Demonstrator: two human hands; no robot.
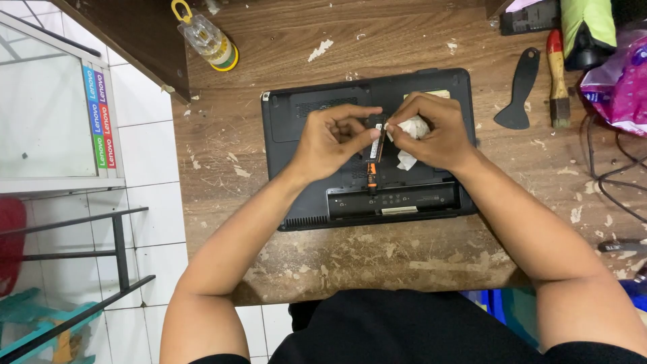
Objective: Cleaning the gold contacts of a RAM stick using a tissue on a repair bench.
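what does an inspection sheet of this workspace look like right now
surface: worn wooden table, paint flaking, scattered chips
job's things: black laptop lying bottom up; thin memory stick held on edge above it; white tissue pressed to it
clutter: clear bottle, black pry tool, brush with red handle, pink bag
hands: left hand pinches the stick; right hand holds the tissue
cables: black cable at right edge
surroundings: white tiled floor, glass cabinet
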